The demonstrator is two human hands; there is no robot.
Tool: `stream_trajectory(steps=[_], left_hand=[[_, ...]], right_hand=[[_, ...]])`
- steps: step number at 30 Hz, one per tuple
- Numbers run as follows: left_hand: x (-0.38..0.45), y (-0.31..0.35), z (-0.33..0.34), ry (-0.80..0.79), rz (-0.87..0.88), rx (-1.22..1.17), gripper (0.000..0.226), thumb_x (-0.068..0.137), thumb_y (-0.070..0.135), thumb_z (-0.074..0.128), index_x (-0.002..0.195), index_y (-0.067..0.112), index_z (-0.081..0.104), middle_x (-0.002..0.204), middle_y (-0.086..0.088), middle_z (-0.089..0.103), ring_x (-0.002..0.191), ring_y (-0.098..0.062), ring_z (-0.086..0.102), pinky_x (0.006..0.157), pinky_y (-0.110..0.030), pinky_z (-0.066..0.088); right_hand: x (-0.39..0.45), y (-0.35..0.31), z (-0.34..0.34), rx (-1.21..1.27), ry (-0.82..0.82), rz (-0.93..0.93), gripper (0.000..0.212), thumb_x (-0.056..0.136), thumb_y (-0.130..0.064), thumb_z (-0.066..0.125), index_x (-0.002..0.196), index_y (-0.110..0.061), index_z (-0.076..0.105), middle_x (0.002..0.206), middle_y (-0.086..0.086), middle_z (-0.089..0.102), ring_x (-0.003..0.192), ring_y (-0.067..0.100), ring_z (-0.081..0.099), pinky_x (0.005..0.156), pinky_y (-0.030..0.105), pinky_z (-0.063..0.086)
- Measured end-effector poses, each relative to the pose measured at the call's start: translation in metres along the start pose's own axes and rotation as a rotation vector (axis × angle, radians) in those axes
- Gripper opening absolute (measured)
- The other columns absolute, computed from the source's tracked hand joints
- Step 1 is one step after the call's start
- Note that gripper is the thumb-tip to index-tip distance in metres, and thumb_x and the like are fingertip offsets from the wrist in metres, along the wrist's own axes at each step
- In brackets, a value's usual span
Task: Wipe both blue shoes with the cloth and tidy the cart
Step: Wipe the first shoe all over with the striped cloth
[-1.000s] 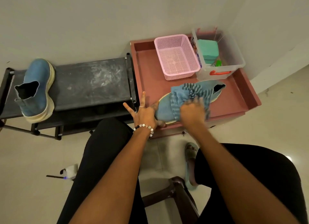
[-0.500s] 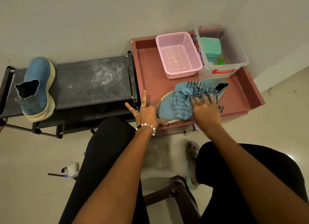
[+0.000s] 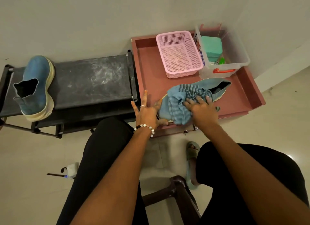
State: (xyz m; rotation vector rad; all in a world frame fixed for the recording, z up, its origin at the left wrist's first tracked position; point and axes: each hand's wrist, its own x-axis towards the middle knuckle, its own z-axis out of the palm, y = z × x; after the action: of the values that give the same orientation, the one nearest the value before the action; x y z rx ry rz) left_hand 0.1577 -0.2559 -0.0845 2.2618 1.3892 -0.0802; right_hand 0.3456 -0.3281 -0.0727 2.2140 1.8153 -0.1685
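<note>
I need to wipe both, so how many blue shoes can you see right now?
2. One blue shoe stands on the black rack at the left, untouched. The other shoe lies in the pink cart tray, under the cloth pressed by the right hand. None appears hidden.

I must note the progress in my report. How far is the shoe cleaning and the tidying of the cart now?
Nothing looks finished. In hand: the right hand presses the striped cloth on the blue shoe on the cart, while the left hand steadies its toe. Left: the other blue shoe waits on the black rack, and the cart is not yet tidied.
</note>
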Motion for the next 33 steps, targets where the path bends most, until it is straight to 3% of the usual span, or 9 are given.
stream_trajectory(steps=[3, 7, 11, 13, 16, 21, 25, 28, 33], left_hand=[[0.001, 0.002, 0.0, 0.013, 0.009, 0.035, 0.084, 0.073, 0.051, 0.07, 0.146, 0.041, 0.029, 0.156, -0.009, -0.012, 0.142, -0.016, -0.026, 0.112, -0.058, -0.014], [0.003, -0.002, 0.004, 0.106, 0.002, 0.044, 0.046, 0.087, 0.025, 0.06, 0.132, 0.033, 0.053, 0.159, -0.013, -0.002, 0.145, -0.013, -0.019, 0.115, -0.055, -0.012], [0.002, -0.003, 0.004, 0.073, 0.03, 0.054, 0.071, 0.078, 0.043, 0.07, 0.142, 0.038, 0.039, 0.159, -0.012, -0.001, 0.143, -0.014, -0.023, 0.113, -0.057, -0.013], [0.002, -0.003, 0.005, 0.052, 0.033, 0.049, 0.091, 0.068, 0.062, 0.069, 0.146, 0.042, 0.027, 0.16, -0.012, 0.001, 0.143, -0.015, -0.026, 0.111, -0.058, -0.018], [0.005, -0.003, 0.009, 0.063, 0.037, 0.137, 0.092, 0.068, 0.066, 0.065, 0.146, 0.041, 0.024, 0.153, -0.005, 0.032, 0.141, -0.016, -0.03, 0.102, -0.059, -0.025], [0.005, -0.005, 0.009, 0.11, 0.025, 0.228, 0.062, 0.085, 0.016, 0.055, 0.143, 0.033, 0.038, 0.125, -0.001, 0.062, 0.144, -0.016, -0.023, 0.108, -0.065, -0.016], [0.005, -0.006, 0.008, 0.088, 0.051, 0.199, 0.067, 0.083, 0.045, 0.061, 0.144, 0.039, 0.035, 0.14, -0.002, 0.051, 0.141, -0.014, -0.028, 0.106, -0.063, -0.02], [0.005, -0.006, 0.011, 0.071, 0.048, 0.136, 0.093, 0.066, 0.074, 0.059, 0.146, 0.049, 0.018, 0.157, -0.009, 0.022, 0.138, -0.012, -0.034, 0.1, -0.06, -0.029], [0.003, 0.001, 0.003, 0.09, 0.012, 0.128, 0.056, 0.082, 0.034, 0.065, 0.135, 0.04, 0.048, 0.158, -0.015, 0.009, 0.143, -0.015, -0.024, 0.105, -0.062, -0.021]], right_hand=[[0.002, -0.066, -0.001, 0.176, 0.004, 0.177, 0.046, 0.089, -0.024, 0.051, 0.133, -0.01, 0.045, 0.135, 0.009, 0.05, 0.13, 0.031, 0.037, 0.11, 0.044, 0.023], [-0.014, -0.088, -0.001, 0.627, 0.106, -0.026, 0.037, 0.079, -0.014, 0.053, 0.113, -0.005, 0.063, 0.107, 0.016, 0.063, 0.101, 0.034, 0.057, 0.09, 0.037, 0.042], [-0.009, -0.011, 0.008, 0.173, 0.168, -0.214, 0.054, 0.076, -0.011, 0.07, 0.126, -0.025, 0.058, 0.121, 0.004, 0.065, 0.115, 0.027, 0.058, 0.104, 0.045, 0.037], [-0.001, 0.005, 0.006, -0.004, 0.037, -0.088, 0.052, 0.089, -0.017, 0.055, 0.139, -0.026, 0.042, 0.14, -0.004, 0.049, 0.134, 0.025, 0.037, 0.114, 0.047, 0.016], [0.005, -0.035, 0.001, 0.07, 0.0, 0.145, 0.05, 0.094, -0.019, 0.044, 0.142, -0.011, 0.034, 0.144, 0.007, 0.041, 0.135, 0.033, 0.029, 0.113, 0.048, 0.017], [-0.011, -0.08, -0.001, 0.529, 0.04, -0.092, 0.036, 0.084, -0.018, 0.059, 0.118, -0.006, 0.06, 0.116, 0.016, 0.06, 0.11, 0.036, 0.053, 0.1, 0.044, 0.041], [-0.006, -0.01, 0.001, 0.107, 0.071, -0.249, 0.051, 0.083, -0.017, 0.063, 0.132, -0.028, 0.053, 0.129, 0.006, 0.059, 0.124, 0.028, 0.049, 0.114, 0.05, 0.022], [0.004, -0.009, -0.008, -0.029, -0.002, -0.024, 0.047, 0.093, -0.021, 0.049, 0.139, -0.023, 0.04, 0.145, -0.001, 0.043, 0.14, 0.025, 0.026, 0.117, 0.052, 0.003], [0.006, -0.094, -0.007, 0.265, -0.063, 0.067, 0.051, 0.089, -0.022, 0.052, 0.136, -0.006, 0.042, 0.143, 0.013, 0.041, 0.135, 0.035, 0.029, 0.114, 0.047, 0.018]])
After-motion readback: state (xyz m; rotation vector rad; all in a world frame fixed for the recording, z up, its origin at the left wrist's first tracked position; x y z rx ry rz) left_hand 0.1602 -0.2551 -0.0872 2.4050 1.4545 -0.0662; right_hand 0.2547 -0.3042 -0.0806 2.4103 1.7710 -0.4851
